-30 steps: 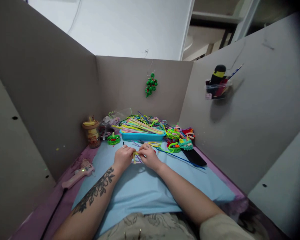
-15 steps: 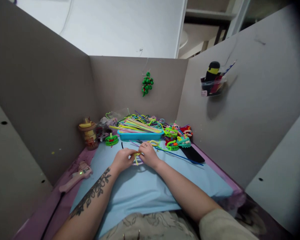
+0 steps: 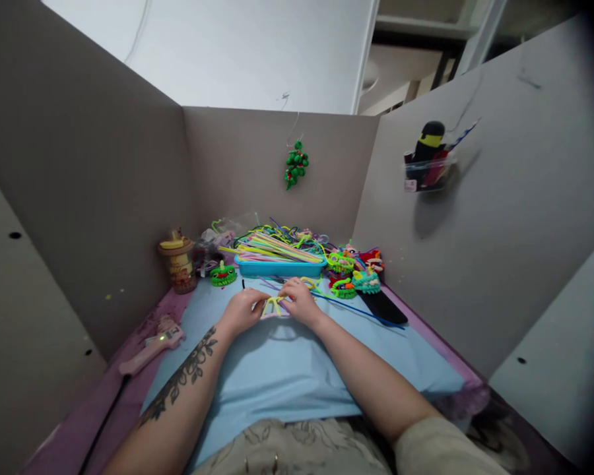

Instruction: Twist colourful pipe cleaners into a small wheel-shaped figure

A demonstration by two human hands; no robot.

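Note:
Between my two hands is a small openwork frame of bent pipe cleaners (image 3: 274,305), yellow at the top with pale purple below. My left hand (image 3: 242,310) pinches its left side, and my right hand (image 3: 298,302) grips the right side. Fingertips cover parts of the frame, which is held above the blue cloth (image 3: 277,369). Just beyond my hands lie loose pipe cleaners, among them a long dark blue one (image 3: 361,310) stretching to the right.
A blue tray (image 3: 282,268) heaped with pipe cleaners stands at the back. Finished fuzzy figures (image 3: 366,282) cluster at right beside a black flat object (image 3: 383,309). At left are a pink glue gun (image 3: 153,346), a lidded cup (image 3: 177,264) and a green figure (image 3: 222,274). Grey panels surround the table.
My hands have moved slightly apart, and the yellow part of the frame is spread wider between them. The camera view has shifted a little.

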